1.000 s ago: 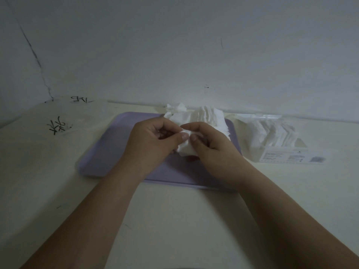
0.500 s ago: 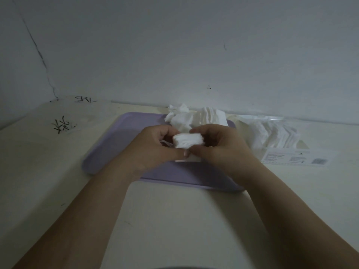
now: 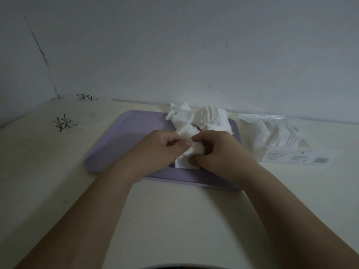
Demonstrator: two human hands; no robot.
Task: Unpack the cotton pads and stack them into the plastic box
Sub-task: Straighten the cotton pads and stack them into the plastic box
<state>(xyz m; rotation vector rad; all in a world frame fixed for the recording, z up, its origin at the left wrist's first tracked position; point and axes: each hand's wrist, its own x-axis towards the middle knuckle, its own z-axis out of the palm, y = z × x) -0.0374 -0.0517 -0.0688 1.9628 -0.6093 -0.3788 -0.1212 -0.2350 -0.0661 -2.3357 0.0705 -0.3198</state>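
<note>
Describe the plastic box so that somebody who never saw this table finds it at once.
Find the lilac tray in the middle of the table. Just right of it, near the wall, stands the plastic box. It alone is transparent, carries a white printed label and holds cotton pads; the other pads lie loose on the tray.

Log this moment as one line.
left hand: grips small white cotton pad stack | right hand: grips it | place: over purple plastic tray
</note>
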